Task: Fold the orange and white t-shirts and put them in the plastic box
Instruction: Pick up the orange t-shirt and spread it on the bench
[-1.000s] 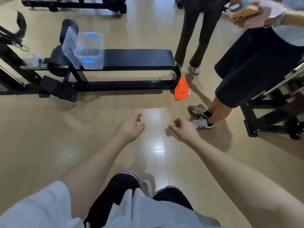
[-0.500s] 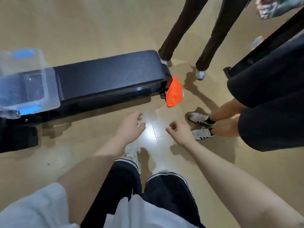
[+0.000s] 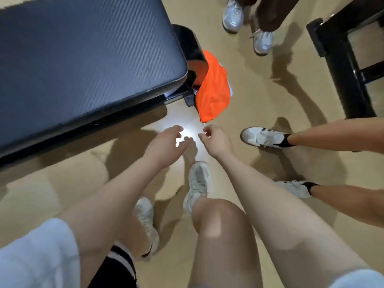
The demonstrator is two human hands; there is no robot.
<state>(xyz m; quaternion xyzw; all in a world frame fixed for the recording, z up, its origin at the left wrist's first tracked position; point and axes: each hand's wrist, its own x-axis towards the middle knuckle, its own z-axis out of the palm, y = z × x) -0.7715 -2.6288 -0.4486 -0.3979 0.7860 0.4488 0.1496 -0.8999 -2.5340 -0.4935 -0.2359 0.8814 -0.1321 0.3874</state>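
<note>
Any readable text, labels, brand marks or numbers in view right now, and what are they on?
None can be read.
Orange t-shirt: plain orange cloth, no print showing.
Bench pad: woven texture only, no label.
Striped sneaker: dark side stripes, no legible wording.
Both hands: empty.

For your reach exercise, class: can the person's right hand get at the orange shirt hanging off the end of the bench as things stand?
Probably yes. The right hand is empty, loosely curled, just below the orange shirt's lowest corner, with only bare floor between them. The bench lies to the left and bystanders' shoes stand off to the right, so nothing blocks the way.
</note>
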